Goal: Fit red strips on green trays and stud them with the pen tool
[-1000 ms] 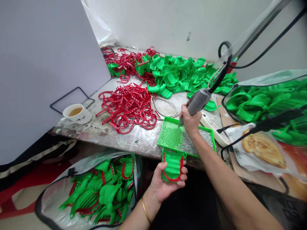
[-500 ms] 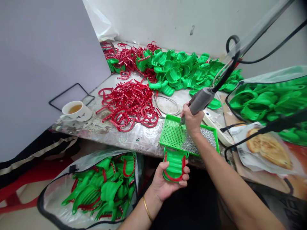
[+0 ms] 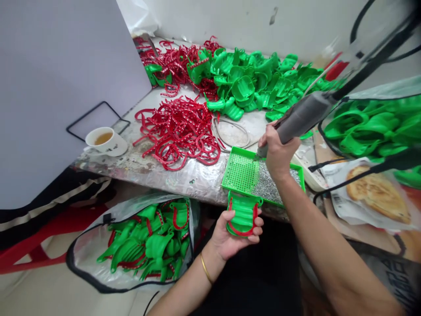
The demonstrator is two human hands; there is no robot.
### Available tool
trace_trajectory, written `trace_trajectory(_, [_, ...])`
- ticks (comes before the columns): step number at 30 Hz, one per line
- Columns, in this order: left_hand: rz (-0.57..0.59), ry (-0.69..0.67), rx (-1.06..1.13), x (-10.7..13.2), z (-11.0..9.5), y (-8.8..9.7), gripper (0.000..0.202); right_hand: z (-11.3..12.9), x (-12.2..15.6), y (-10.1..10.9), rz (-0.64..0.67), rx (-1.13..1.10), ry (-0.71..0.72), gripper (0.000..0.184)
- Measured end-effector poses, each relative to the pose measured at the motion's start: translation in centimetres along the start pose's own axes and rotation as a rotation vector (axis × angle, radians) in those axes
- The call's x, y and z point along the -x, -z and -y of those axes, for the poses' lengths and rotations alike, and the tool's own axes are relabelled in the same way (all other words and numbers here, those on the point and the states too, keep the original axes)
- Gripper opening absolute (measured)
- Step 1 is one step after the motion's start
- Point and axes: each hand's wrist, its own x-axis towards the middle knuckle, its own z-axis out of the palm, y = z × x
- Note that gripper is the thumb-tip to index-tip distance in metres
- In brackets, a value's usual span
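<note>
Left hand (image 3: 235,239) is closed narrow around a green ribbed plastic shell with a red horseshoe rim (image 3: 244,214), thumb on the left edge and fingers wrapped under the right. The shell sits below the table edge, just under the green perforated plastic tray (image 3: 241,173), and appears to touch its near rim. A gold bangle (image 3: 205,268) is on that wrist.

Right hand (image 3: 278,153) is clamped on a grey corded power screwdriver (image 3: 302,117), tilted, with the tip down at the tray's far side. The hand and forearm cover part of the loose silver screws (image 3: 272,186) heaped in the tray's right half; the left half is bare holes.

The tray stands on the worn silvery-covered table (image 3: 158,175), at its front edge. Behind the tray lies a clear tubing coil (image 3: 230,134). To its left is a pile of red plastic horseshoe strips (image 3: 179,131), and further back a heap of green plastic shells (image 3: 253,83) against the wall. At far left is a white ceramic cup of brown liquid (image 3: 105,141), beside a black wire frame (image 3: 95,120).

To the right is a white power strip (image 3: 307,164), partly hidden by the right hand, then a round flatbread on a paper wrapper (image 3: 378,193). Above that is a clear bag of green shells (image 3: 371,127), with black cables crossing in front of it.

On the floor at left, a clear black-trimmed bag of green-and-red assembled shells (image 3: 148,243) lies open, well apart from the left hand.
</note>
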Motion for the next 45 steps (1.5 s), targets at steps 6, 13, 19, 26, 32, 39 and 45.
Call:
trace_trajectory(6, [-0.007, -0.008, 0.017, 0.1, 0.1, -0.2, 0.063, 6.1, 4.5, 2.4, 0.112, -0.049, -0.060, 0.013])
trace_trajectory(13, [-0.028, -0.026, -0.013, 0.1, 0.3, -0.4, 0.062, 7.4, 8.6, 4.7, 0.157, -0.075, -0.151, 0.010])
trace_trajectory(19, [-0.033, -0.029, -0.012, 0.1, 0.3, -0.6, 0.060, 7.2, 9.1, 4.9, 0.150, -0.090, -0.184, 0.010])
trace_trajectory(26, [-0.048, -0.025, -0.036, 0.1, 0.3, -0.5, 0.061, 6.6, 9.8, 5.3, 0.152, -0.069, -0.229, 0.012])
trace_trajectory(32, [-0.052, -0.027, -0.036, 0.0, 0.4, -0.6, 0.055, 6.3, 10.2, 5.8, 0.161, -0.107, -0.207, 0.011])
trace_trajectory(39, [-0.054, -0.019, -0.023, 0.1, 0.2, -0.8, 0.054, 5.6, 10.7, 6.3, 0.206, -0.177, -0.143, 0.009])
trace_trajectory(45, [-0.081, 0.019, -0.057, 0.3, 0.0, -0.8, 0.060, 6.9, 8.3, 5.6, 0.288, -0.197, -0.252, 0.013])
